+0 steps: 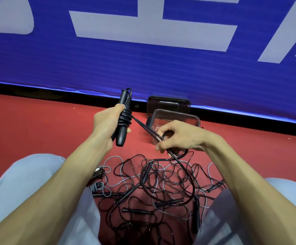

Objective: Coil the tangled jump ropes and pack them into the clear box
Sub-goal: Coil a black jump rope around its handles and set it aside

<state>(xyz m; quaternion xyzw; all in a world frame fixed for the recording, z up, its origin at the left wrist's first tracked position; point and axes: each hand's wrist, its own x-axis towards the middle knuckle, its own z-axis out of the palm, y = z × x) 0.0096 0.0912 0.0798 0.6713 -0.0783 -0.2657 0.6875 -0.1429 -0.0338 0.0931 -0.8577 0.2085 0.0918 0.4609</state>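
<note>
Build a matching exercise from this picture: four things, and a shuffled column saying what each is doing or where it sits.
1. left hand
2. right hand
3. clear box
4. tangled ropes

A. lies between the knees
B. pinches a stretched black rope
C. grips rope-wrapped black handles
D. stands by the blue banner

Pairs: 1-C, 2-B, 3-D, 4-A

My head-worn wide camera looks forward and down, close over the red floor (pixel 37 124); blue white-lettered fabric banner (pixel 143 68) at twelve o'clock.
</note>
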